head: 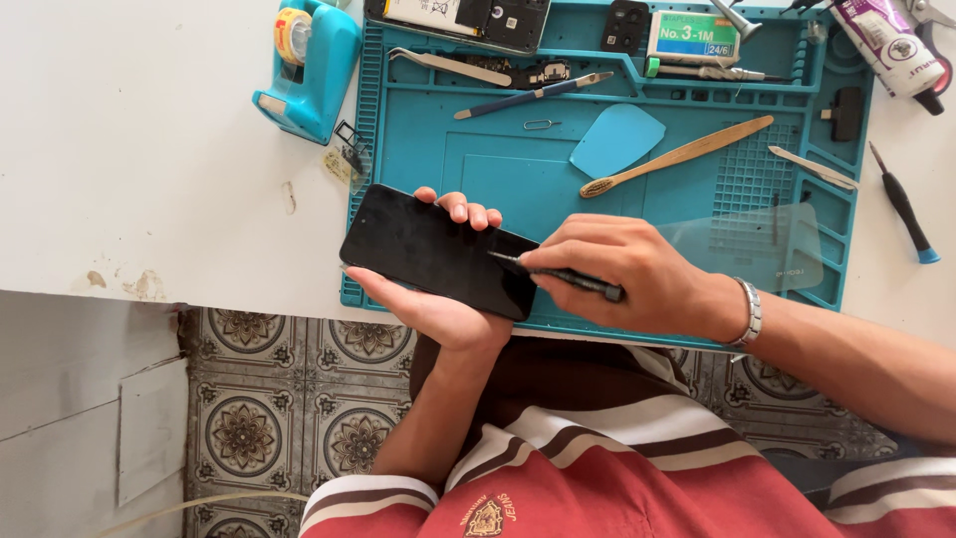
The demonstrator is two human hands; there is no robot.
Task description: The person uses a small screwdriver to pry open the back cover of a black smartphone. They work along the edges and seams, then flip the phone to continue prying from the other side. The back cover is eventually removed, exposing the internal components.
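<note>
Left hand: we see the left hand (pixel 438 304) cupped under a black smartphone (pixel 435 251), palm below it and fingertips curling over its far edge; it is closed around the phone.
Right hand: we see the right hand (pixel 622 274) pinched shut on a thin dark tool (pixel 558 274), held like a pen, with a metal bracelet (pixel 752 312) at the wrist.
Tool tip: we see its point resting on the phone's dark face, just left of the right hand's fingertips.
Phone: we find it tilted, lying across the left palm over the near edge of the blue work mat (pixel 498 169), directly between the two hands.
Beyond the right hand: we note a blue plastic pick (pixel 617 139) and a wooden toothbrush (pixel 677 156) lying on the mat, well apart from the knuckles.
Beyond the left hand: we see a blue-handled tool (pixel 533 95), metal tweezers (pixel 448 67) and a small wire pin (pixel 541 125) farther up the mat.
Left of the left hand: we see a blue tape dispenser (pixel 304 65) on the white bench (pixel 129 149), well apart.
Right of the right hand: we see a clear sheet (pixel 757 249) on the mat just past the wrist, and a small black screwdriver (pixel 903 204) on the bench farther off.
</note>
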